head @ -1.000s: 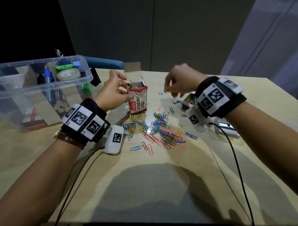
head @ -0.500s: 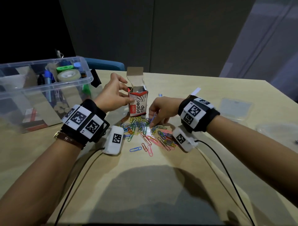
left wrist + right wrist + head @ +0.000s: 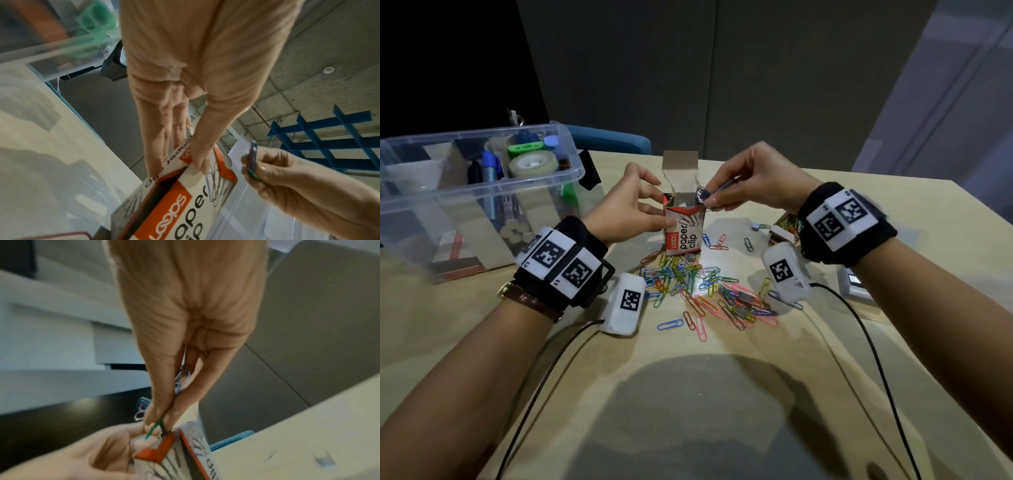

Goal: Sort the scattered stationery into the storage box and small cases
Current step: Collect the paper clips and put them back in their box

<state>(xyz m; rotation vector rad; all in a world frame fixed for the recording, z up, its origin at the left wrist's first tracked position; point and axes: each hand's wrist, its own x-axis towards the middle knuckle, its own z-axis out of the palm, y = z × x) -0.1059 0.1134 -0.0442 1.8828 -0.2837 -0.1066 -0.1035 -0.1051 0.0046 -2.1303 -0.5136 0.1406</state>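
Your left hand [image 3: 626, 209] grips the upright red-and-white cardboard paper-clip box [image 3: 684, 230] at table centre. Your right hand [image 3: 751, 183], at its one o'clock, pinches coloured wire clips [image 3: 703, 196]; release them squarely over the opening.

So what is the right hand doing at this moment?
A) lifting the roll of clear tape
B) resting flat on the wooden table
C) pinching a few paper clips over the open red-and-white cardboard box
C: the right hand pinches a few coloured paper clips right above the open red-and-white cardboard paper clip box, which the left hand steadies.
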